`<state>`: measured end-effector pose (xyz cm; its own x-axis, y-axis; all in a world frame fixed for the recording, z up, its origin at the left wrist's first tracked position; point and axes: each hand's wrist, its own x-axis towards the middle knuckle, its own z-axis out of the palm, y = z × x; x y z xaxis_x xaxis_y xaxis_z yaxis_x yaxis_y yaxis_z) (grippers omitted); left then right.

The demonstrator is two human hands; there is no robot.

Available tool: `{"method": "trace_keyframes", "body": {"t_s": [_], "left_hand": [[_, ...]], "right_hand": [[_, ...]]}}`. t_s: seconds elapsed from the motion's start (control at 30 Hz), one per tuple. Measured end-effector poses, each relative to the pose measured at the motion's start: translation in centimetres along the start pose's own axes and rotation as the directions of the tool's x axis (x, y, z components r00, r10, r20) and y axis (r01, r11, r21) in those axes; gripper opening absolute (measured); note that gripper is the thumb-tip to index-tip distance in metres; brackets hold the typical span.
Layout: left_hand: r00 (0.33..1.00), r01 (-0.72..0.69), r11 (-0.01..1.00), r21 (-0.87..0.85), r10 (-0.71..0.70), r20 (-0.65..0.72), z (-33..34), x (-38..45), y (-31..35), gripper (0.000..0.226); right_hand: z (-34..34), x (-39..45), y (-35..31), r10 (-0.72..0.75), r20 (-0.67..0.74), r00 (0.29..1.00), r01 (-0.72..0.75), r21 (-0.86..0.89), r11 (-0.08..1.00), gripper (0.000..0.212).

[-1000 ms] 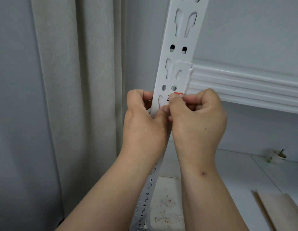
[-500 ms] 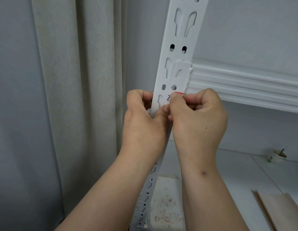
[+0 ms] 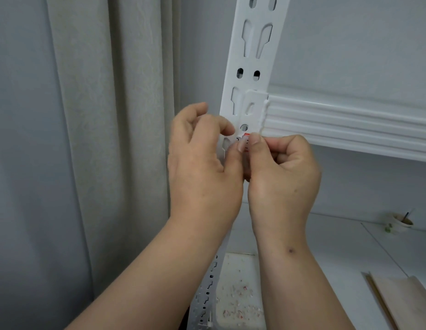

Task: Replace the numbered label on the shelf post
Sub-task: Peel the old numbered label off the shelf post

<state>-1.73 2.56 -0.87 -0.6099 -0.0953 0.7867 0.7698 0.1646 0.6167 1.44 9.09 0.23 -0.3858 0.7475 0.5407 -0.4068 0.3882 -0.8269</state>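
Observation:
A white slotted shelf post [image 3: 251,58] rises through the middle of the head view. On it, just below a round hole, sits a small white label [image 3: 246,138] with a red top edge and black digits, mostly covered by both thumbs. My left hand [image 3: 202,160] is off the post, fingers loosely curled in the air, with its thumb tip pressing the label's left part. My right hand [image 3: 284,170] is curled into a fist, thumb and forefinger pinching the label's right edge against the post.
A white ribbed shelf beam [image 3: 350,125] hooks into the post at the right. A beige curtain [image 3: 107,139] hangs at the left. Below lie a white tray [image 3: 238,303] with paper scraps, a small cup [image 3: 402,222] and wooden boards [image 3: 405,306].
My left hand has let go of the post's edge; its fingers lifted and spread away while its thumb stays on the label. The right hand has barely moved.

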Motion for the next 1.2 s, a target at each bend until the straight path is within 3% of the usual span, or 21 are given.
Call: {"method": "trace_keyframes", "body": {"t_s": [0.1, 0.4, 0.93, 1.03, 1.2], "left_hand": [[0.996, -0.083, 0.994, 0.065, 0.083, 0.014, 0.3, 0.9, -0.3, 0.008], [0.979, -0.201, 0.959, 0.198, 0.206, -0.004, 0.7, 1.2, -1.0, 0.003], [0.981, -0.183, 0.945, 0.270, 0.195, -0.017, 1.3, -0.6, -2.5, 0.014], [0.987, -0.142, 0.956, 0.255, 0.156, -0.036, 0.8, -1.4, -2.9, 0.005], [0.976, -0.175, 0.965, 0.196, 0.196, -0.095, 0.3, -0.1, -1.5, 0.011]], "right_hand": [[-0.1, -0.1, -0.1, 0.009, 0.014, 1.000, -0.009, 0.020, 1.000, 0.019], [-0.9, -0.5, 0.0, 0.013, 0.084, 0.996, -0.021, 0.103, 0.994, 0.011], [-1.6, -0.7, 0.4, -0.005, 0.123, 0.992, -0.009, 0.113, 0.994, 0.013], [-1.5, -0.7, 0.6, -0.011, 0.118, 0.993, -0.002, 0.108, 0.994, 0.013], [-1.1, -0.7, 0.5, -0.022, 0.103, 0.994, 0.008, 0.133, 0.991, 0.011]]}}
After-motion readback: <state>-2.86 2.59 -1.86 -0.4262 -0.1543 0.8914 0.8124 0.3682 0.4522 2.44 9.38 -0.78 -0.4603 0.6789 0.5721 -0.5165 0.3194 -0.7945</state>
